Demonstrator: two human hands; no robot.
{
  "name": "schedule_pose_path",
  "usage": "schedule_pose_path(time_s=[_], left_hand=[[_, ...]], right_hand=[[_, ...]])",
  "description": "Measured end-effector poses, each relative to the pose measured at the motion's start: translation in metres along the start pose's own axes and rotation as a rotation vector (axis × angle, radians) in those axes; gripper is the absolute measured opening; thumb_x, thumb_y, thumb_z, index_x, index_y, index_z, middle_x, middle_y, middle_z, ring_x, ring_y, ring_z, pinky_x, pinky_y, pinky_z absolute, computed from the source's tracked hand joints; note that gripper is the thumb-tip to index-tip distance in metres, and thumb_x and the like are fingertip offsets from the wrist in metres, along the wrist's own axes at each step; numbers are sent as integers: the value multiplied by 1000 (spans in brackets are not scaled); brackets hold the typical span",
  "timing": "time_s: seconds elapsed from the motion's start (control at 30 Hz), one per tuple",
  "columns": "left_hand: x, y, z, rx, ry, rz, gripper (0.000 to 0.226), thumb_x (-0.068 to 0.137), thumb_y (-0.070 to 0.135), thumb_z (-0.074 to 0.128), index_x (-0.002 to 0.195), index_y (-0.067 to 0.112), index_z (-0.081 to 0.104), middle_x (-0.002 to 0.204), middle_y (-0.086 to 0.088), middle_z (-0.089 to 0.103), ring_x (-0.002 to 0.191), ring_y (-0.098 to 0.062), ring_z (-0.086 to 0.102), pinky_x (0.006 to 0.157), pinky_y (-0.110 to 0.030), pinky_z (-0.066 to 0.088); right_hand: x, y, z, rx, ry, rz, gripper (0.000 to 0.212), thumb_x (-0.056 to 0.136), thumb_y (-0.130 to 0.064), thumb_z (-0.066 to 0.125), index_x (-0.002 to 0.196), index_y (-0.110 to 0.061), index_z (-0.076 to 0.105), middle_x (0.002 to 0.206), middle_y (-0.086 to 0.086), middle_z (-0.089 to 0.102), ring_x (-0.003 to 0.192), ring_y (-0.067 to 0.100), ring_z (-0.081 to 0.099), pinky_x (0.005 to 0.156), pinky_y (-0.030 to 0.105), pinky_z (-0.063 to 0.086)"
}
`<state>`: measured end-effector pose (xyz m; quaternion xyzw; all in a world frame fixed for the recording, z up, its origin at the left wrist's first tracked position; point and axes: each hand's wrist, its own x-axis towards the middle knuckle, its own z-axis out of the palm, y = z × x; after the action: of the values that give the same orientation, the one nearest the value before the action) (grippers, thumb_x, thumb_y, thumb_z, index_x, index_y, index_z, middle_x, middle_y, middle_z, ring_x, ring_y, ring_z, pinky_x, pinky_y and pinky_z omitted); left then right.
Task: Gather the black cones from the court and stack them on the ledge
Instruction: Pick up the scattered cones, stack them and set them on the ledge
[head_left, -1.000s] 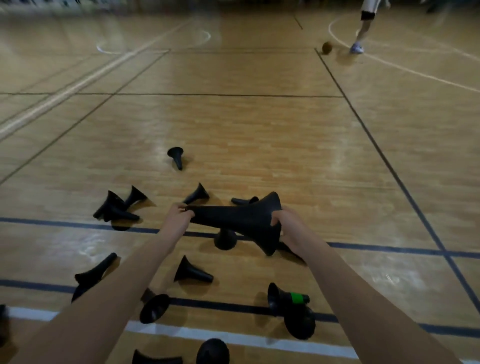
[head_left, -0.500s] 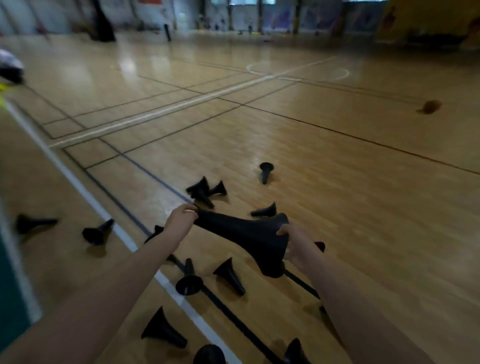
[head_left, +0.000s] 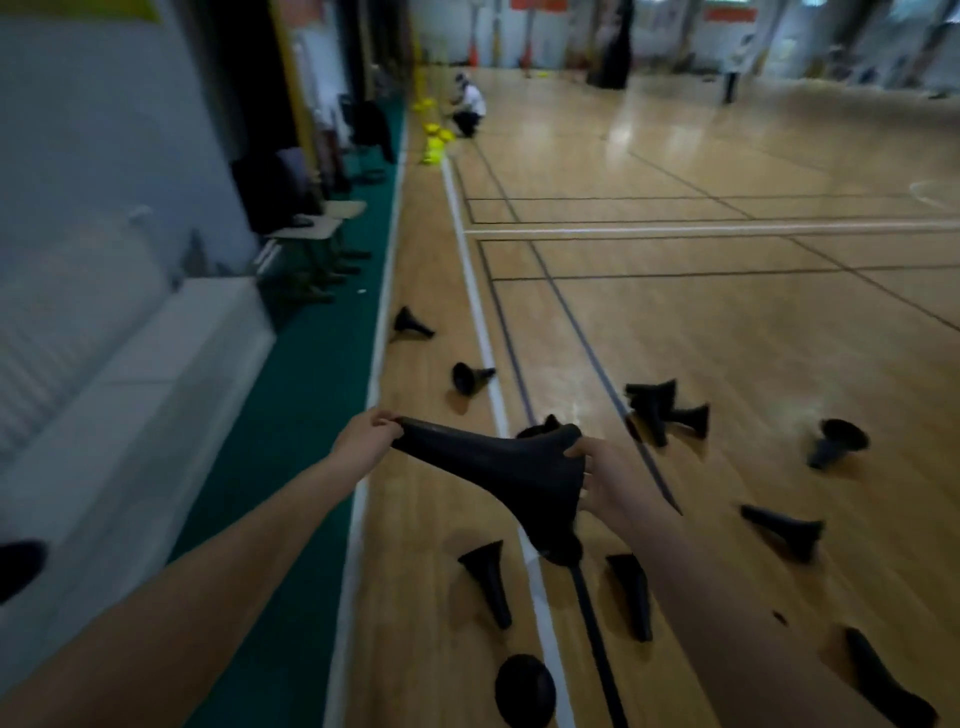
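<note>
Both hands are carrying a stack of black cones (head_left: 498, 467) held horizontally above the wooden court floor (head_left: 727, 322). The left hand (head_left: 363, 439) is pinching the narrow tip end of the stack with closed fingers, and the right hand (head_left: 605, 480) is gripping the flared base end, fingers wrapping over its rim. The stack is showing a matte, finely textured surface, tapering from a wide trumpet-like base to a slim tip. Loose black cones are lying on their sides across the floor: one near the green border strip (head_left: 410, 322), one on the white boundary line (head_left: 470, 376), a cluster of several (head_left: 662, 410) to the right, and more nearer the person (head_left: 488, 579). The floor is showing glossy wood planks marked with black and white lines. A pale, smooth-faced ledge (head_left: 156, 374) is running along the wall on the left, beside the green strip, and a dark object (head_left: 21, 569) is sitting at its near end; blur prevents identification. Chairs (head_left: 317, 244) are standing farther along the wall. A crouching person (head_left: 470, 111) is beside yellow objects (head_left: 434, 137) in the distance.
</note>
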<state>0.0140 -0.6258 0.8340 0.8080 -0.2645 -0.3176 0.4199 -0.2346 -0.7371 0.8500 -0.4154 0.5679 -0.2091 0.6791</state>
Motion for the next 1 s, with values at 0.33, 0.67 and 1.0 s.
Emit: schedule_pose_path(time_s=[0.33, 0.67, 1.0], left_hand=[[-41, -165, -238, -162, 429, -291, 21, 90, 14, 55, 110, 12, 61, 111, -10, 62, 103, -26, 57, 91, -36, 47], [-161, -309, -445, -354, 883, -541, 10, 91, 11, 53, 99, 15, 58, 102, -11, 57, 92, -28, 56, 80, -37, 51], [-251, -396, -531, -442, 1137, -657, 24, 87, 9, 61, 111, 10, 62, 112, -15, 65, 93, -24, 59, 87, -34, 49]], right_hand=[[-19, 39, 284, -241, -492, -34, 33, 84, -6, 47, 117, -8, 51, 113, 12, 55, 108, 31, 53, 70, 40, 45], [-122, 115, 562, -512, -888, -4, 7, 87, -1, 43, 87, -3, 49, 71, 10, 43, 64, 22, 44, 53, 30, 33], [-184, 185, 741, -771, -1203, 150, 34, 87, -7, 52, 121, -6, 51, 111, 15, 59, 97, 31, 56, 64, 36, 46]])
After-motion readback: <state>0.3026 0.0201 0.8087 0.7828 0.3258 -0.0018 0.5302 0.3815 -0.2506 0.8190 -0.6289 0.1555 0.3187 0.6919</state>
